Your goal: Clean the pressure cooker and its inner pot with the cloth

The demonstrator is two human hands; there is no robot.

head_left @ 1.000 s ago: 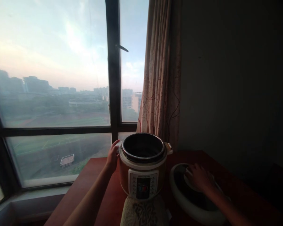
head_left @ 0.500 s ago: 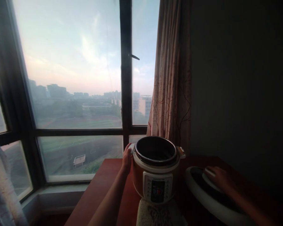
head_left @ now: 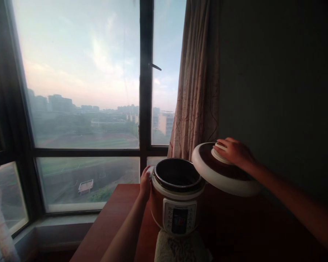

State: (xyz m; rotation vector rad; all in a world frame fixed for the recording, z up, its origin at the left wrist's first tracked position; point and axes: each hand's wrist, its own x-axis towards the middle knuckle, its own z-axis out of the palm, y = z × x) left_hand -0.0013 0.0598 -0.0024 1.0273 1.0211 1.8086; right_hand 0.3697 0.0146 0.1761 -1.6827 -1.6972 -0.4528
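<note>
An electric pressure cooker (head_left: 177, 198) stands uncovered on the reddish table, its dark inner pot (head_left: 177, 174) showing and its control panel facing me. My left hand (head_left: 145, 183) is closed around the white side handle on the cooker's left. In my right hand (head_left: 235, 152) is the knob of the round white and brown lid (head_left: 221, 169), which I hold in the air, tilted, just right of the pot's rim. The lid hides the cooker's right handle. The bottom of the pot is too dark to make out.
A folded patterned cloth (head_left: 180, 249) lies at the cooker's front foot on the table (head_left: 106, 222). Behind stand a wide window (head_left: 87, 153) and a hanging curtain (head_left: 195, 91). A dark wall (head_left: 276, 80) is on the right.
My right hand has raised the lid from low over the table on the right, bringing it up and left beside the pot's rim. My left hand stays on the handle.
</note>
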